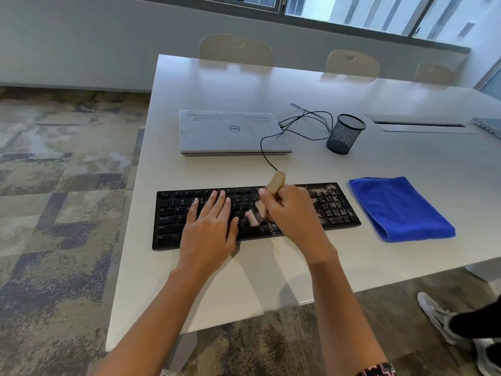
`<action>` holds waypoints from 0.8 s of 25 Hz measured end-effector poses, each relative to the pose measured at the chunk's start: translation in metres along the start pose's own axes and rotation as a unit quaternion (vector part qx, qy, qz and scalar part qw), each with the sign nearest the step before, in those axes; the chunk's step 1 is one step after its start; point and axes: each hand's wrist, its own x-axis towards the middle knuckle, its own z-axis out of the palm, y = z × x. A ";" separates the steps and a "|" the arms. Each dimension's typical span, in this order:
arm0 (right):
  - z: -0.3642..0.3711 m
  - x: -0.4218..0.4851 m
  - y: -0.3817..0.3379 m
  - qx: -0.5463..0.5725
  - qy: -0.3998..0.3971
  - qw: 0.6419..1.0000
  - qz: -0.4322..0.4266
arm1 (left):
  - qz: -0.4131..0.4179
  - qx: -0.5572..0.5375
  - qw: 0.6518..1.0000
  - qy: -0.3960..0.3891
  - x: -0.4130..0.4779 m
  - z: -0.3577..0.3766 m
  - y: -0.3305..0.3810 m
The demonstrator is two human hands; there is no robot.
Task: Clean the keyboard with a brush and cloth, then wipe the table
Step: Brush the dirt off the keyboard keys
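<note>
Brush stage, and we're right in the middle of it: the right hand (292, 213) has its fingers wrapped tight around the wooden handle of the brush (275, 181), handle tipped up and away from the person, bristles (253, 219) blurred down on the keys just below and to the left of that grip. The left hand (211, 226) lies flat with straight fingers on the keyboard (168, 213), just to the left of the brushing hand, pinning it down and holding nothing. Look right of the grip and there's the work that's left: brown crumbs (325, 202) scattered thick over the number pad and the far corner, plus a small patch right under the bristles. The keys out to the left show no crumbs, so I'd call the brushing roughly halfway. The blue cloth (398, 210) sits folded well to the right of the grip, just beside the keyboard's end, untouched, so the cloth pass and the table wipe both look yet to come. The surface is a pale, smooth table (244, 280), faintly marked just nearer than the grip. Beyond the grip lies a closed grey laptop (230, 131), a black cable (267, 156) looping toward the keyboard, and a mesh pen cup (344, 134) beyond and to the right. Beige chairs (235, 48) line the far edge under a run of windows, patterned carpet (54, 185) spreads off to the left, and someone's pale shoe (436, 316) shows low on the right.
</note>
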 end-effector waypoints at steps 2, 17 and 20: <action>-0.006 0.000 0.004 0.000 -0.019 1.000 0.017 | -0.002 -0.005 1.000 0.003 0.000 0.000 -0.001; -0.012 0.004 0.016 0.013 0.009 1.000 0.018 | 0.000 0.003 1.000 0.009 -0.001 0.002 -0.002; -0.011 0.010 0.013 0.030 0.051 0.998 -0.011 | 0.002 0.002 1.000 0.011 -0.001 0.003 -0.003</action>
